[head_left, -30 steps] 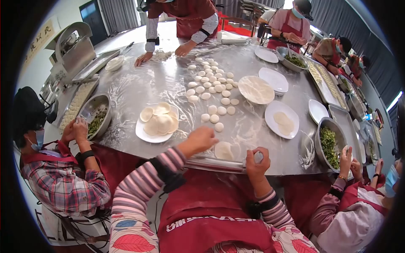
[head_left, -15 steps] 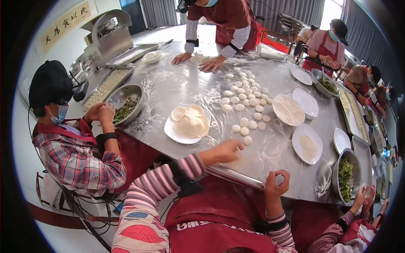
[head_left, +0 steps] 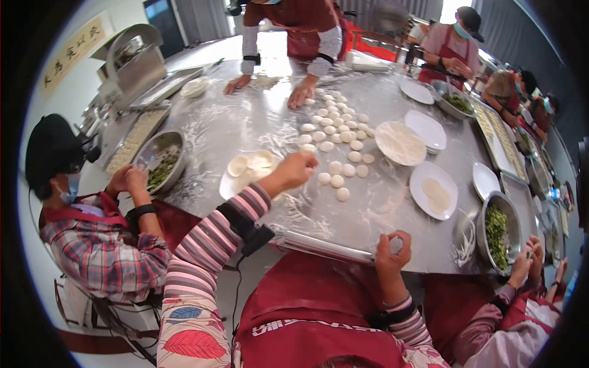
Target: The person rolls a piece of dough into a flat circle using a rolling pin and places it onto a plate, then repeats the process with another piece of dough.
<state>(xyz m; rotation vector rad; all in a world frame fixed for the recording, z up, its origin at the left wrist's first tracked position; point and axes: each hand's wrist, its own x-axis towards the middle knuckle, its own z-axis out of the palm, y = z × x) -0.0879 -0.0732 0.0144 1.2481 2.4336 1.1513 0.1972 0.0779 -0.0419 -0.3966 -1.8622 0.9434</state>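
Note:
My left hand [head_left: 296, 171] is over the table, its fingers drawn together; whatever they hold, if anything, is hidden. It overlaps the right side of a white plate of flat dough rounds [head_left: 238, 165] and is just left of many small dough pieces [head_left: 337, 181]. My right hand [head_left: 392, 253] is at the table's near edge, thumb and forefinger curled into a ring with something pale showing inside, too small to make out.
Across the floured metal table [head_left: 215, 116], a co-worker's hand [head_left: 301, 93] touches dough pieces. Right are a floury round dish [head_left: 400, 143], a plate with wrappers [head_left: 434, 191] and a bowl of green filling [head_left: 498, 236]. At left, another person works beside a filling bowl [head_left: 164, 161].
My left hand has moved away from the near edge, up and left towards the plate, and its fingers are more closed. The co-worker's hand across the table has reached the dough pieces. The view has shifted.

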